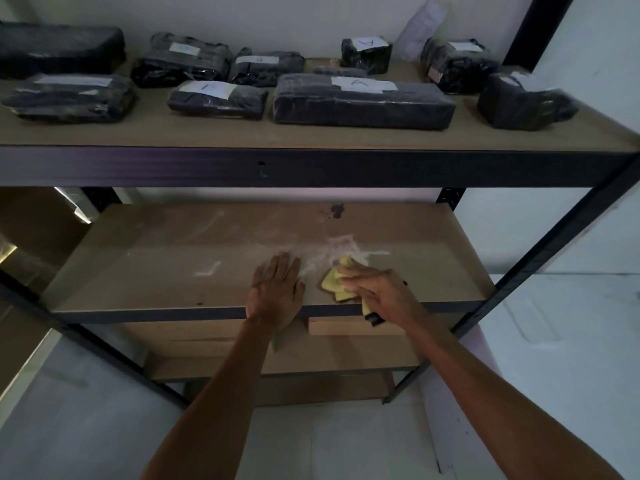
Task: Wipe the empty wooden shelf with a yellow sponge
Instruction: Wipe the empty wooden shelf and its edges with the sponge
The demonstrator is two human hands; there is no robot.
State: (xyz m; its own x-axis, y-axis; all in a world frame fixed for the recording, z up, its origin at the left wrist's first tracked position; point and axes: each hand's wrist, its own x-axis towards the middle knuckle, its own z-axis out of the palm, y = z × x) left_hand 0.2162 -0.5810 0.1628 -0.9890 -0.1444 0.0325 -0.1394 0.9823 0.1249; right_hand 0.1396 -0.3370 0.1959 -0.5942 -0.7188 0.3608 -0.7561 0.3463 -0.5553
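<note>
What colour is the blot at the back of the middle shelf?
The blot is dark, nearly black; the head view shows it.

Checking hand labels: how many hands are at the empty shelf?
2. Left hand flat on the wooden shelf near its front edge; right hand beside it, holding the yellow sponge. Neither hidden.

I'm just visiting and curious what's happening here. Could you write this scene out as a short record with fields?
place: dark metal rack with wooden shelves
middle shelf: whitish smears and a dark stain near the back
left hand: flat on the middle shelf, fingers straight
right hand: grips the yellow sponge on the shelf, by the smears
top shelf: black wrapped parcels with white labels
</note>
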